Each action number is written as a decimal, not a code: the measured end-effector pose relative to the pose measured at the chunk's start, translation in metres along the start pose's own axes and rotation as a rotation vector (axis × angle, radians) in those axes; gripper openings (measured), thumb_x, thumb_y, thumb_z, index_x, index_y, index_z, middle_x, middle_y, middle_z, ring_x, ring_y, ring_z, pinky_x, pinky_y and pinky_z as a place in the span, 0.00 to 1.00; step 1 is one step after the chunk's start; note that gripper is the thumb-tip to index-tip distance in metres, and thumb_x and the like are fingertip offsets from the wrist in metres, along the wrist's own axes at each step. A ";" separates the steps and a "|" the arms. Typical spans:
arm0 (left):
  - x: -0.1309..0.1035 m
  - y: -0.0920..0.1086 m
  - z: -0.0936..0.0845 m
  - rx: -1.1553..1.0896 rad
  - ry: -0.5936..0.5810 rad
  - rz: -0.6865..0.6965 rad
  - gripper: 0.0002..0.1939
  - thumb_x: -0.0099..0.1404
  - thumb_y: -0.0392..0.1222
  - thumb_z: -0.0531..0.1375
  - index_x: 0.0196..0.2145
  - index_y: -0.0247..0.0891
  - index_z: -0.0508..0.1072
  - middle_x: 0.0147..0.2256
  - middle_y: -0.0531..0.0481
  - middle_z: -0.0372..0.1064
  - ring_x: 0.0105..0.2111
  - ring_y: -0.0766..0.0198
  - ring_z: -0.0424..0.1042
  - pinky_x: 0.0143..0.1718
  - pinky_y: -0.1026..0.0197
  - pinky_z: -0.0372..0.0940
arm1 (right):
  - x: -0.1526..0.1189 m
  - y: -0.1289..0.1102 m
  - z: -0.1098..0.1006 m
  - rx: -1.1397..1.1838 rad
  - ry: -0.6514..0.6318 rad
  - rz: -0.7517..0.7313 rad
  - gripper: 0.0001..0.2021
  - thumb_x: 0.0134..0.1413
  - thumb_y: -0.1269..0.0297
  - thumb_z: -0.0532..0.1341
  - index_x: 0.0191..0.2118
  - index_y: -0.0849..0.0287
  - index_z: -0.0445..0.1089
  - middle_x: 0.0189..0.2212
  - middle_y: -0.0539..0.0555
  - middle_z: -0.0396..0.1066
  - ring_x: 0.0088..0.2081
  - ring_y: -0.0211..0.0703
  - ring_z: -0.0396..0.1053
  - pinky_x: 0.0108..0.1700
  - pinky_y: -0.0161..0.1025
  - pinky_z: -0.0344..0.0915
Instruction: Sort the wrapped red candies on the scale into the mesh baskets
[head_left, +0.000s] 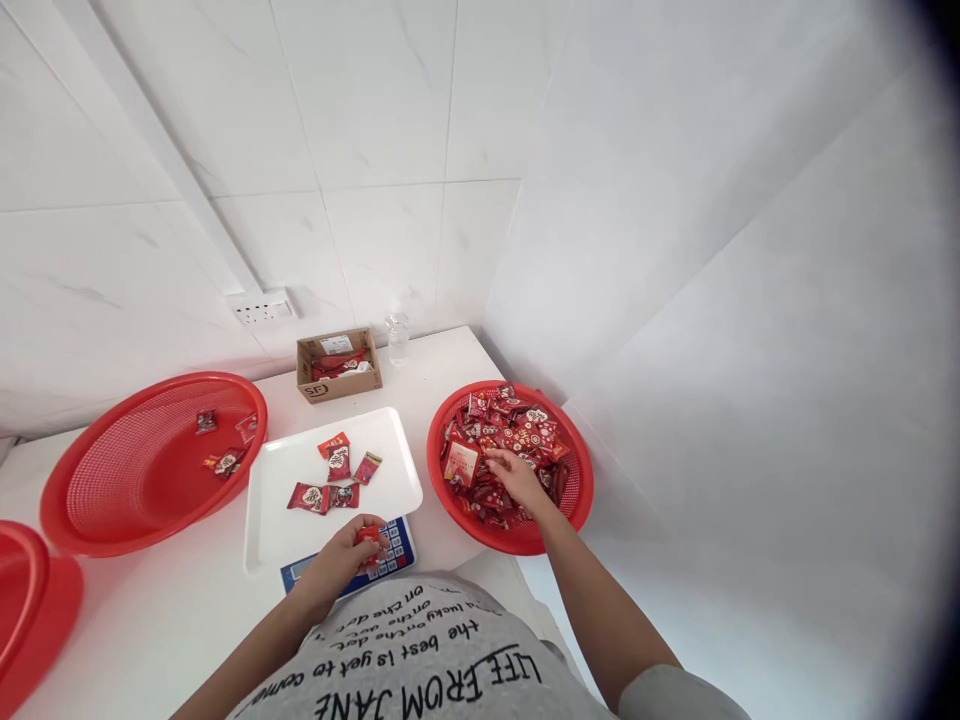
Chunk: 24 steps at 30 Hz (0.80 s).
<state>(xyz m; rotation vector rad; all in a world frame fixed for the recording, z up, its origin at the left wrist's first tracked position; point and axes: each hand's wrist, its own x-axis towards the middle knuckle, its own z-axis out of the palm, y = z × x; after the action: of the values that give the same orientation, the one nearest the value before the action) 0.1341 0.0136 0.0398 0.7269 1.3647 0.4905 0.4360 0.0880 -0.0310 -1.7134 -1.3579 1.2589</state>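
Note:
My left hand (351, 555) is closed around small red snack packets (370, 545), held over the blue keypad (400, 550) of a weighing scale. Its white tray (281, 465) carries several red packets (339, 462). Off to the right, my right hand (519, 482) reaches into a red plastic basket (583, 500) heaped with red snack packets (517, 437). Its fingers are drawn together beside a packet with a pale front (462, 464). Whatever the fingertips pinch is too small to make out.
A larger red basket (112, 470) with a few packets stands left of the scale, and part of another red basket (22, 590) shows at the left edge. Behind the tray are a cardboard box (341, 384) holding red packets and a clear plastic bottle (397, 340), near the tiled wall.

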 end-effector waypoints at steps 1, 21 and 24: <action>0.001 -0.002 0.003 -0.006 0.006 -0.003 0.18 0.48 0.41 0.60 0.39 0.38 0.65 0.34 0.49 0.69 0.34 0.62 0.69 0.36 0.60 0.63 | 0.002 0.004 -0.006 -0.087 0.029 -0.030 0.14 0.51 0.65 0.54 0.44 0.59 0.68 0.42 0.56 0.71 0.44 0.43 0.67 0.48 0.41 0.62; -0.005 0.004 0.014 0.078 0.065 -0.006 0.16 0.49 0.41 0.59 0.38 0.39 0.65 0.33 0.50 0.69 0.33 0.63 0.69 0.32 0.62 0.62 | 0.012 0.028 0.006 -0.230 0.070 -0.022 0.06 0.51 0.62 0.52 0.31 0.58 0.63 0.30 0.52 0.68 0.33 0.42 0.65 0.37 0.37 0.60; -0.002 -0.001 0.012 0.076 0.048 -0.026 0.17 0.48 0.42 0.60 0.38 0.39 0.65 0.33 0.50 0.69 0.33 0.62 0.69 0.31 0.63 0.61 | 0.008 0.029 -0.001 -0.028 0.087 0.035 0.09 0.51 0.58 0.51 0.32 0.57 0.62 0.30 0.52 0.68 0.32 0.42 0.66 0.34 0.36 0.61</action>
<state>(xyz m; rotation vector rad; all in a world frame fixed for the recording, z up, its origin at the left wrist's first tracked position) 0.1452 0.0094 0.0410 0.7631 1.4421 0.4399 0.4481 0.0875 -0.0591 -1.7976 -1.3060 1.1754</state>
